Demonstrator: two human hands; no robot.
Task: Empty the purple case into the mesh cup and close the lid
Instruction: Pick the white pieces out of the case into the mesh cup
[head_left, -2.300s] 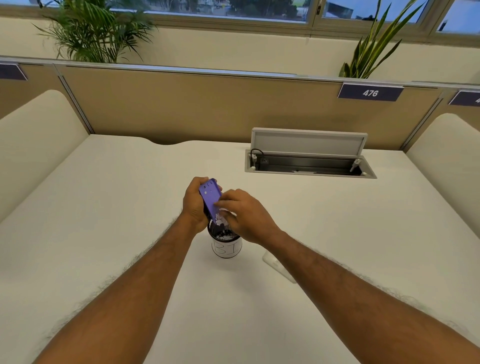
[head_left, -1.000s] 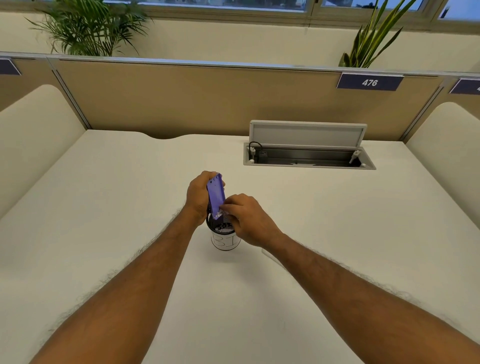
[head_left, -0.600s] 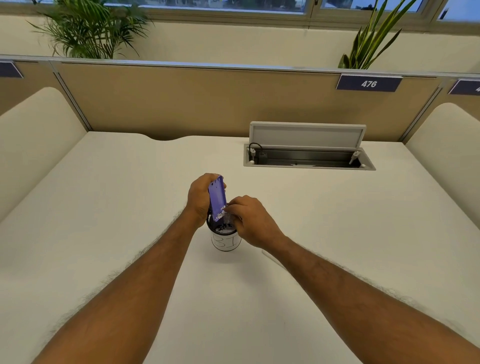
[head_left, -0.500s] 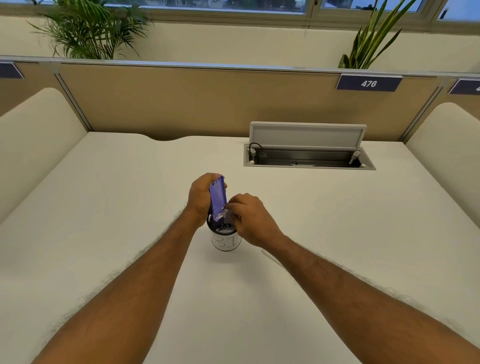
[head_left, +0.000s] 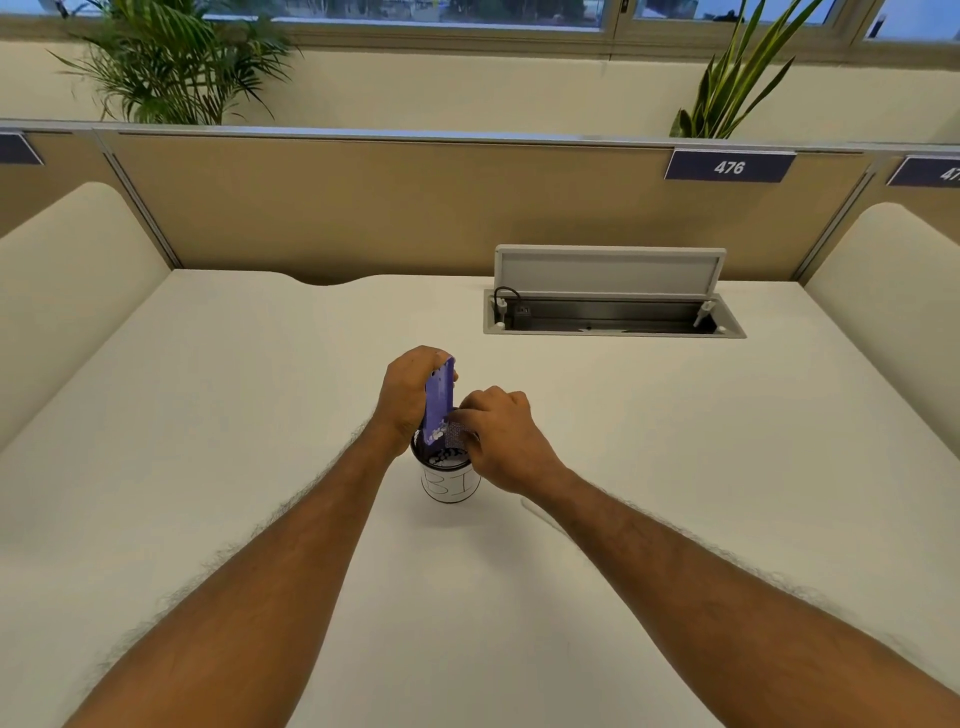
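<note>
Purple case (head_left: 439, 400) held nearly upright above the cup (head_left: 450, 475), lower end tipped into the cup's mouth, small pale bits showing at that lower end. Left hand (head_left: 408, 395) wrapped around the case from behind, fingers curled over its top, grasping it firmly. Right hand (head_left: 496, 434) just right of the cup, fingers bent and pinching something at the case's lower end over the cup's rim; exactly what is pinched too small to tell, perhaps a mesh-like flap. Cup standing upright on the bench (head_left: 208, 441), black mesh at the rim, white label with handwritten letters on its front, dark and pale contents faintly visible inside. Behind the cup, toward the far right, an open cable tray (head_left: 613, 317) sunk into the bench, its grey lid (head_left: 610, 270) raised upright, a black cable (head_left: 506, 293) at its left end. Farther behind the cup, a tan divider (head_left: 389, 208) bearing a dark plate (head_left: 730, 166) marked 476. Beyond the divider, a leafy plant (head_left: 171, 67) far left of the cup and a spiky plant (head_left: 737, 78) far right. Right of the cup, partly under the right forearm, a thin pale flat thing (head_left: 540, 512) lying on the bench, identity unclear. Both forearms bare, reaching in from the near edge toward the cup.
</note>
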